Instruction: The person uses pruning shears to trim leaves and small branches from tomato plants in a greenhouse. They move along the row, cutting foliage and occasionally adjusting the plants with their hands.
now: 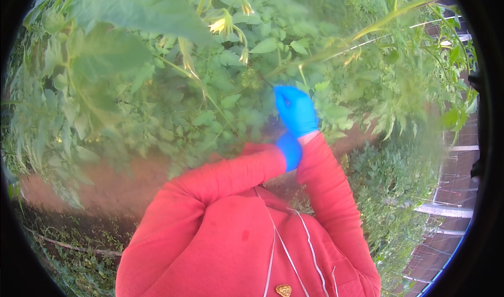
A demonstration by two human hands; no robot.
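Observation:
My right hand [297, 110], in a blue glove, is curled with its fingertips together. From the fingertips a thin dark rod-like thing [267, 81] sticks out toward a blurred cluster of small yellow-green buds [251, 78]. My left hand [289, 150], also gloved in blue, is just below, crossing at the right wrist. Its fingers are hidden, so its grip does not show. Ahead, a tomato plant's yellow flowers [221, 25] hang from a bent stalk. A thick green stem [378, 23] slants down toward my right hand.
Large blurred leaves [134, 9] hang close to the camera at upper left. A pale string [354, 47] runs along the slanting stem. Brown soil [98, 182] lies between the plant rows. More foliage [390, 179] and greenhouse framing [445, 210] stand at right.

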